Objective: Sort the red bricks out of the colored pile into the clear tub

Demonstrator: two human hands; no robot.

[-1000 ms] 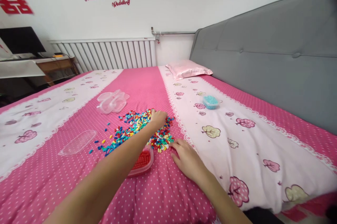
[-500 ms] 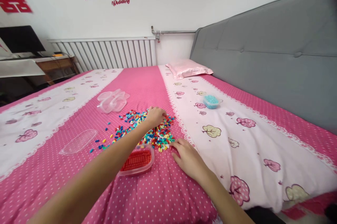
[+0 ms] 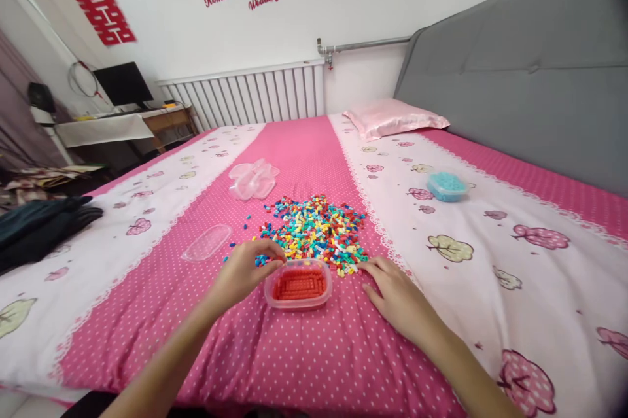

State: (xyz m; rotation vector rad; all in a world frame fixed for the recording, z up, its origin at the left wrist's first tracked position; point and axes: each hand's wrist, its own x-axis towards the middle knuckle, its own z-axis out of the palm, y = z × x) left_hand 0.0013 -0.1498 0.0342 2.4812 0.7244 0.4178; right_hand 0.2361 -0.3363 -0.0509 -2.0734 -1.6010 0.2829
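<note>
A clear plastic container (image 3: 324, 297) holds red brick-like pieces (image 3: 299, 285) laid in neat rows. At its left rim is my left hand (image 3: 249, 269), thumb and fingers pinched together; whatever they hold, if anything, is hidden. Just behind the container spreads a loose heap of small mixed-colour plastic pieces (image 3: 318, 225), in red, blue, yellow, green and white. My right hand (image 3: 395, 290) lies palm down on the bedspread, fingers stretched out, with its fingertips at the heap's right front edge.
A clear lid (image 3: 207, 243) lies left of the heap, and stacked clear containers (image 3: 254, 179) sit behind it. To the right stands a container of light-blue pieces (image 3: 446, 187). Farther off are a pink pillow (image 3: 395, 118), a grey headboard (image 3: 515, 78) and dark cloth (image 3: 44, 228).
My left hand has come back from over the heap to the container's left rim. My right hand stays by the heap's edge. The view has swung left.
</note>
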